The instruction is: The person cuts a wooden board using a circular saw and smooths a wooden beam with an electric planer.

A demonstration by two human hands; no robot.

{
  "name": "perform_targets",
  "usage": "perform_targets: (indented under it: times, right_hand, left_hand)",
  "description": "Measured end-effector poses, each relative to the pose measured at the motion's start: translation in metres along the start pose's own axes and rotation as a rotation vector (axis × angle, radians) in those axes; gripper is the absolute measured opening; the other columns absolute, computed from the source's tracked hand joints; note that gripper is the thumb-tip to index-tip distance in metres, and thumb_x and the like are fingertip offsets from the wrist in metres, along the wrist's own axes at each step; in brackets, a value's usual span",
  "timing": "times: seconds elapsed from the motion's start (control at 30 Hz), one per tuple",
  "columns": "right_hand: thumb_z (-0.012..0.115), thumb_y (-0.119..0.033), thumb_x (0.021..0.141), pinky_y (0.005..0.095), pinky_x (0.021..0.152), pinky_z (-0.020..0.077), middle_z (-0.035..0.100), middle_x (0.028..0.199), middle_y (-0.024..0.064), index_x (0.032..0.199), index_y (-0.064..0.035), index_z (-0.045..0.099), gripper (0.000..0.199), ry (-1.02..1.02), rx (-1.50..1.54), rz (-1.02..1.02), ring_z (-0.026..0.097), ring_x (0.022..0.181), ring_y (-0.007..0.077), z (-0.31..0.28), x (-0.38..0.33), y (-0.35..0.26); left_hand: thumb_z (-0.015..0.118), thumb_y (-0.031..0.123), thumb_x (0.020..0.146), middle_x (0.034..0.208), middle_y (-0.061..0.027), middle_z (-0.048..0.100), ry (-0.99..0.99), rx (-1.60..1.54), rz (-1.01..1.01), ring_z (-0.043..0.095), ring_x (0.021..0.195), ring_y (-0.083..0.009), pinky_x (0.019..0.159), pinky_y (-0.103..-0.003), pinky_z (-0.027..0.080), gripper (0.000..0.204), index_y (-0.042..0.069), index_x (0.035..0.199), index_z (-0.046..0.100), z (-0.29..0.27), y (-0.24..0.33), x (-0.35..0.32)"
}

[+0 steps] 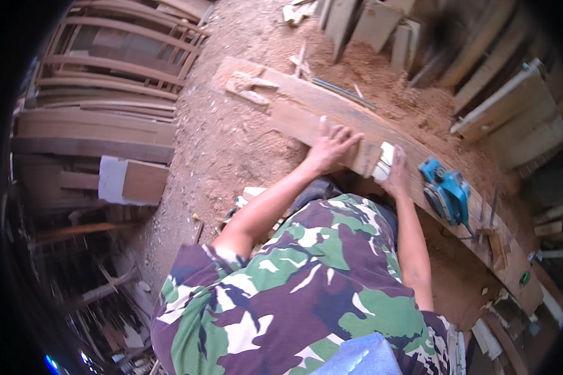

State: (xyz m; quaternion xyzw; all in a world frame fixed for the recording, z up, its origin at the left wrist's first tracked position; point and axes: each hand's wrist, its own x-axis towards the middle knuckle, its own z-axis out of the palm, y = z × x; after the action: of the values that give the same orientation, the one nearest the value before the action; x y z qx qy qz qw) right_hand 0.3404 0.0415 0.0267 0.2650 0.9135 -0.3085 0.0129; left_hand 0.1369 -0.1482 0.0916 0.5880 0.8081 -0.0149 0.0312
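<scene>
A flat wooden board [294, 122] lies along the near side of a long plank bench [369, 125]. My left hand [333, 147] grips this board near its middle, thumb and fingers lying over its top. At the board's right end, my right hand [396, 177] is closed round a small pale block [385, 156], which is against or very near the board end; whether they touch is hard to tell. Fingers of the right hand partly cover the block. To the right of that hand, a blue power planer [445, 190] rests on the bench.
A forked wooden piece [250, 89] lies at the bench's far left end. A thin dark rod [344, 92] lies along its far edge. Wood shavings [413, 103] heap behind it. Stacked wooden frames [119, 56] stand left; boards [513, 112] lean at right. A green ring-shaped item [525, 278] sits near the bench's right end.
</scene>
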Motion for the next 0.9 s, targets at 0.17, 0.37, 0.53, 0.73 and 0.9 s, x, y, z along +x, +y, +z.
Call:
perform_targets:
  times: [0.17, 0.37, 0.53, 0.73, 0.9]
  right_hand:
    - [0.097, -0.029, 0.065, 0.0508, 0.127, 0.0267, 0.025, 0.170, 0.0223, 0.167, -0.0048, 0.018, 0.132, 0.089, -0.080, 0.109, 0.029, 0.153, 0.0441, -0.003, -0.022, -0.014]
    - [0.091, -0.024, 0.075, 0.0533, 0.124, 0.0284, 0.039, 0.162, 0.0192, 0.161, -0.0066, 0.035, 0.105, 0.207, -0.056, 0.246, 0.037, 0.146, 0.0430, -0.008, -0.075, -0.006]
    - [0.088, -0.023, 0.080, 0.0510, 0.120, 0.0359, 0.049, 0.151, 0.0207, 0.156, -0.0065, 0.045, 0.088, 0.248, 0.039, 0.400, 0.043, 0.141, 0.0419, -0.007, -0.124, -0.014]
    - [0.088, -0.025, 0.081, 0.0474, 0.117, 0.0417, 0.047, 0.152, 0.0248, 0.160, -0.0033, 0.037, 0.097, 0.280, 0.377, 0.337, 0.046, 0.141, 0.0432, 0.014, -0.086, -0.032]
    - [0.086, -0.006, 0.073, 0.0440, 0.110, 0.0485, 0.053, 0.136, 0.0195, 0.150, -0.0037, 0.049, 0.085, 0.377, 0.420, 0.279, 0.055, 0.128, 0.0383, 0.049, -0.015, -0.044]
  left_hand:
    - [0.082, 0.035, 0.077, 0.147, -0.0128, 0.052, -0.122, -0.098, -0.004, 0.045, 0.143, -0.0365, 0.114, -0.083, 0.023, 0.093, 0.023, 0.159, 0.041, 0.033, -0.004, 0.032]
    - [0.081, 0.031, 0.077, 0.143, -0.0074, 0.054, -0.064, -0.141, 0.015, 0.049, 0.140, -0.0333, 0.110, -0.083, 0.030, 0.083, 0.031, 0.153, 0.048, 0.058, -0.048, 0.042]
    - [0.089, 0.030, 0.064, 0.148, -0.0100, 0.052, -0.305, -0.103, 0.102, 0.045, 0.143, -0.0375, 0.115, -0.078, 0.029, 0.107, 0.029, 0.159, 0.040, 0.053, -0.064, 0.017]
    - [0.094, 0.029, 0.062, 0.149, -0.0120, 0.049, -0.313, -0.172, 0.108, 0.042, 0.143, -0.0404, 0.120, -0.068, 0.031, 0.114, 0.027, 0.161, 0.038, 0.020, -0.067, 0.020]
    - [0.094, 0.029, 0.062, 0.148, -0.0132, 0.050, -0.218, -0.250, 0.121, 0.044, 0.139, -0.0408, 0.118, -0.059, 0.037, 0.114, 0.026, 0.161, 0.038, 0.007, -0.084, 0.027]
